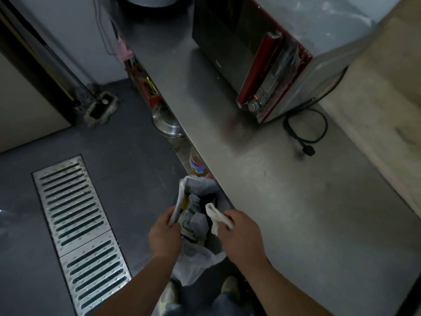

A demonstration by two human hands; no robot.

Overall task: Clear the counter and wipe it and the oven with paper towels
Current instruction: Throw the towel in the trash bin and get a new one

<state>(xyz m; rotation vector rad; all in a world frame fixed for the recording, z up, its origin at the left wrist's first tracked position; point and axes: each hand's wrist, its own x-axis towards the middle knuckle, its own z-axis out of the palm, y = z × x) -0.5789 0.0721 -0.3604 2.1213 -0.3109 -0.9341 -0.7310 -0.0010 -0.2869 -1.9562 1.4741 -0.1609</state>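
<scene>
A white plastic bag [193, 261] hangs beside the steel counter's [284, 201] front edge, holding cartons and other rubbish. My left hand [165, 233] grips the bag's left rim and holds it wide. My right hand [241, 233] pinches a crumpled white paper towel [216, 216] over the bag's mouth. The oven [262, 60], silver with a red-framed door, stands at the back of the counter, its door handle and knob facing me.
A black power cord with plug [305, 133] lies loose on the counter right of the oven. Under the counter a shelf carries a bottle [197, 165], a steel pot [168, 124] and clutter. A metal floor drain grate [75, 224] runs along the left.
</scene>
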